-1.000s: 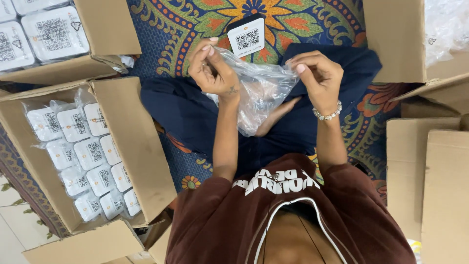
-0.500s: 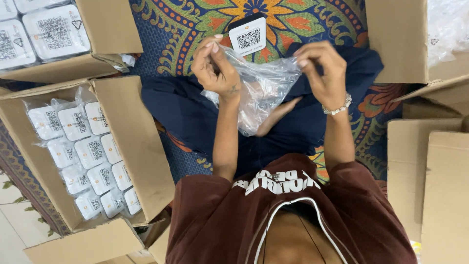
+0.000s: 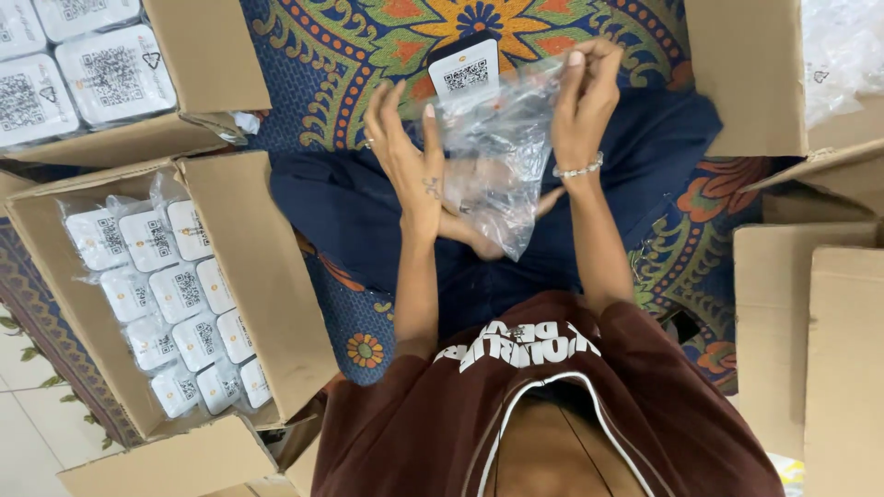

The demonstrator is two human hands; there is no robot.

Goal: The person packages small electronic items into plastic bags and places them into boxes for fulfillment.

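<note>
Clear plastic bag (image 3: 493,152) is held up between both hands over the lap, above the patterned mat (image 3: 368,55). Right hand (image 3: 589,87) is pinched on the bag's top right edge; left hand (image 3: 405,152) is held fairly wide, fingers stretched upward, thumb side against the bag's left edge. White coded card (image 3: 465,69) is seen at the bag's top. Open cardboard box (image 3: 267,285) of bagged white cards (image 3: 175,294) lies at the mat's left edge; another box (image 3: 198,55) at the far left corner.
</note>
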